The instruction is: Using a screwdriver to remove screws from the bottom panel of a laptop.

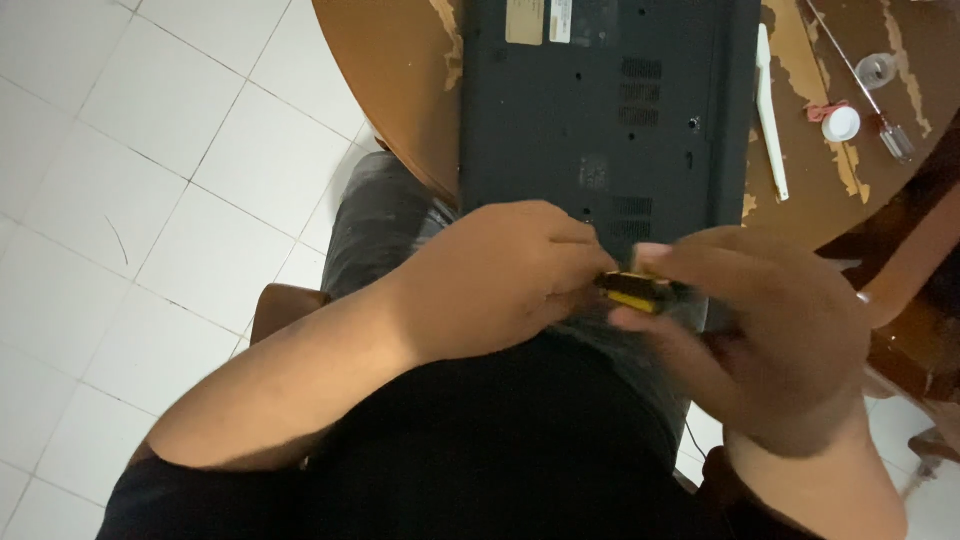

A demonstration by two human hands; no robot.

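Observation:
A dark grey laptop (600, 110) lies upside down on a round brown wooden table (400, 90), its near edge over my lap. My left hand (500, 275) and my right hand (770, 330) meet in front of that near edge. Both hands grip a small yellow and black tool handle (635, 292) between their fingertips. The tool's tip is hidden by my fingers.
To the right of the laptop lie a white plastic pry tool (770, 110), a long thin screwdriver with a clear handle (870, 85), a white bottle cap (842, 123) and a small clear cup (876, 70). White floor tiles (150, 200) fill the left.

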